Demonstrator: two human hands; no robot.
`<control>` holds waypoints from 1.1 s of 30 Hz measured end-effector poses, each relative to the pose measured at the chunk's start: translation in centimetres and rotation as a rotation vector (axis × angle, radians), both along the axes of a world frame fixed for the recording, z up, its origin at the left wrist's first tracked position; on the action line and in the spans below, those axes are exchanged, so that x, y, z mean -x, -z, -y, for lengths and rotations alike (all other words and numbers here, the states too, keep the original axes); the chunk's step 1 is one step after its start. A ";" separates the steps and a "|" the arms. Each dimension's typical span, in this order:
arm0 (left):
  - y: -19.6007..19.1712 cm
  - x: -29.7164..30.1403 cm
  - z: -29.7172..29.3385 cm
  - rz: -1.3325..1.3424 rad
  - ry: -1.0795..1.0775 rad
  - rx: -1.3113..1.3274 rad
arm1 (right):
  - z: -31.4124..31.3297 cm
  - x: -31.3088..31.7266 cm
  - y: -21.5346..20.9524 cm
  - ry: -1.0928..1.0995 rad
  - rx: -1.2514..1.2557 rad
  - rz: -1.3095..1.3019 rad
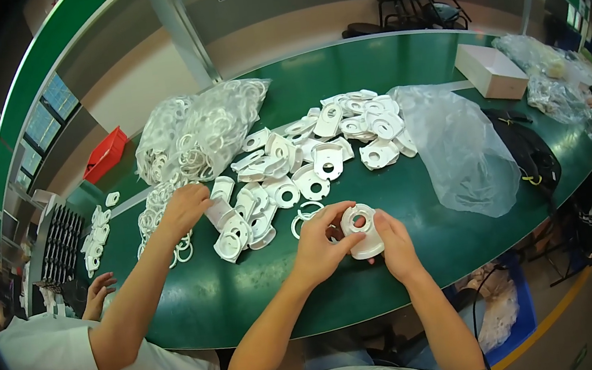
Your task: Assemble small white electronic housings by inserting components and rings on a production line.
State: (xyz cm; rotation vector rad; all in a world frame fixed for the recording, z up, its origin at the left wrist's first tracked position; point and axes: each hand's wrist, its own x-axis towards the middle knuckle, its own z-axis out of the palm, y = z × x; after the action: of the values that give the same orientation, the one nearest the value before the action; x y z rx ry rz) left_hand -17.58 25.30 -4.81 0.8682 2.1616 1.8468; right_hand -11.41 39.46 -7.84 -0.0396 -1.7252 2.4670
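**Inspector A:** Head view. Where does the part sit relative to the hands?

**Inspector B:** The white plate [362,230] is held between both hands, just above the near edge of the green bench [422,191]. It lies directly between them, so neither is nearer. Its face with the round hole is turned up toward the camera; its long axis appears to run from upper left to lower right, though the fingers cover part of it.

**Inspector A:** Left hand?

**Inspector B:** Left hand [318,245] is curled closed on the plate's left edge, thumb and fingertips pinching at the rim near the hole. A loose white ring [307,215] lies on the bench just beyond its knuckles, apparently not touching it.

**Inspector A:** Right hand?

**Inspector B:** Right hand [394,243] is partly closed, thumb on the plate's right side, fingers wrapped beneath. Whether it also holds a ring I cannot tell.

**Inspector A:** Surroundings?

**Inspector B:** A pile of plates [308,161] lies beyond the hands, a bag of rings [204,130] to the upper left, a clear empty-looking bag [457,143] to the right. A co-worker's hand [182,210] rests on the pile's left end, well apart from the held plate.
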 end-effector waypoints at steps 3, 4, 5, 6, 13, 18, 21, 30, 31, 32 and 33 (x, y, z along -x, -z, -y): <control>0.4 0.5 0.4 0.059 0.043 -0.005 | -0.2 -0.2 -0.4 -0.042 0.047 0.033; 0.4 0.7 0.5 0.173 0.081 -0.039 | -0.2 -0.3 -0.6 -0.040 0.047 0.033; 0.3 0.9 0.6 0.172 0.082 -0.039 | -0.2 -0.3 -0.7 -0.049 -0.006 0.039; 0.1 1.1 0.7 0.225 0.091 -0.049 | -0.3 -0.3 -0.8 -0.060 -0.060 0.046; 0.0 1.6 2.2 0.193 0.030 0.012 | 0.9 0.5 0.6 -0.045 -0.152 0.018; -0.5 4.5 4.8 0.179 -0.130 -0.147 | -0.2 0.2 -0.2 -0.030 -0.100 -0.101; -2.9 7.2 10.7 0.225 -0.569 -0.550 | -0.4 0.0 0.4 -0.045 -0.038 -0.080; 0.1 20.6 36.9 0.068 -1.573 -1.095 | 1.2 0.2 -0.4 -0.052 -0.227 -0.056; 0.5 21.2 39.6 0.058 -1.526 -1.138 | 1.4 0.4 -0.3 -0.058 -0.220 -0.059; 0.7 21.6 39.7 0.107 -1.521 -1.044 | 1.2 0.3 -0.2 -0.044 -0.217 -0.058; 1.0 21.9 39.6 0.151 -1.513 -0.949 | 0.9 0.2 -0.1 -0.032 -0.212 -0.057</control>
State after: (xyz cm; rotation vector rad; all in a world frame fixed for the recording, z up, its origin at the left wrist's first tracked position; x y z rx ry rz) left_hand -39.52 -14.25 -5.83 -1.3441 1.7058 3.3899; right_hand -11.63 38.55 -7.75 0.0790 -1.9657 2.2672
